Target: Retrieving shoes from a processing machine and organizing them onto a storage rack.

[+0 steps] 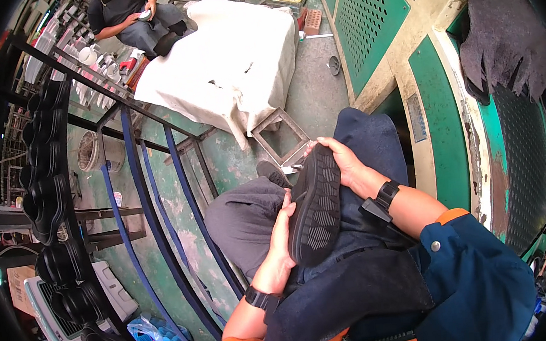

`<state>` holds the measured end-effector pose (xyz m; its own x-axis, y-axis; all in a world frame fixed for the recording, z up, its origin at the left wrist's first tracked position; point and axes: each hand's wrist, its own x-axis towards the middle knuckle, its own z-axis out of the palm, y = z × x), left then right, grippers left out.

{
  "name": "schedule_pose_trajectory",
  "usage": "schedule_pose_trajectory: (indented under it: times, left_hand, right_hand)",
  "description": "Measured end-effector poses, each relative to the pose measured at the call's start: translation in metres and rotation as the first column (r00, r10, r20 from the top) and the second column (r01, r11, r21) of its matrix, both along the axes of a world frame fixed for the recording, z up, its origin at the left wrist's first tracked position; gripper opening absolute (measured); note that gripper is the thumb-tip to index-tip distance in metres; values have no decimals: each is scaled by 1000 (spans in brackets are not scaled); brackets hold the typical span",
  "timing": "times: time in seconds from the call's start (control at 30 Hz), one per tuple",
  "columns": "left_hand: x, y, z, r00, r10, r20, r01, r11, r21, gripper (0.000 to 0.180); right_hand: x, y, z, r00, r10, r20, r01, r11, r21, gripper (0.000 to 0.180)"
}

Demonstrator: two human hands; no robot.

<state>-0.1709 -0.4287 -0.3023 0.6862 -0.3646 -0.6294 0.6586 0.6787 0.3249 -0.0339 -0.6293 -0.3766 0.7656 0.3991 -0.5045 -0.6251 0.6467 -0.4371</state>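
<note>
A black shoe (316, 213) is tilted above my lap with its ribbed, patterned sole turned toward the camera. Along its left side, near the lower end, my left hand (280, 240) grips it with the thumb against the edge. My right hand (343, 161) is closed around the shoe's upper end, fingers over the tip. The shoe's upper is mostly hidden behind the sole. Dark trousers and an apron (348, 290) lie beneath it.
At left stands a dark metal rack (131, 163) with several black shoe-shaped pieces (45, 184). A white cloth-covered block (230, 51) and a square metal frame (281, 137) are ahead. A green machine (441, 123) borders my right. Another person (136, 20) sits far left.
</note>
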Motion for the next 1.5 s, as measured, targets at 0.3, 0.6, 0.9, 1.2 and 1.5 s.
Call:
schedule_pose_trajectory:
  times: [0.3,0.6,0.9,1.2,1.5]
  left_hand:
    - [105,-9,-63,932,-326,161,160,766,622,56]
    - [88,-22,-107,829,-438,349,-54,559,828,56]
    - [82,-16,-108,796,-488,358,84,675,733,60]
    - [91,-19,-104,890,-311,333,80,826,558,72]
    - [117,-12,-66,988,128,85,-143,968,206,89]
  right_hand:
    - [3,3,23,930,191,314,-59,920,-386,24]
    - [5,5,-2,960,17,278,154,801,-578,32]
    - [-2,-2,28,970,95,223,-9,933,-359,29]
    - [-4,16,17,985,159,60,-140,960,-241,30]
    - [7,42,30,801,463,380,-208,810,-548,28]
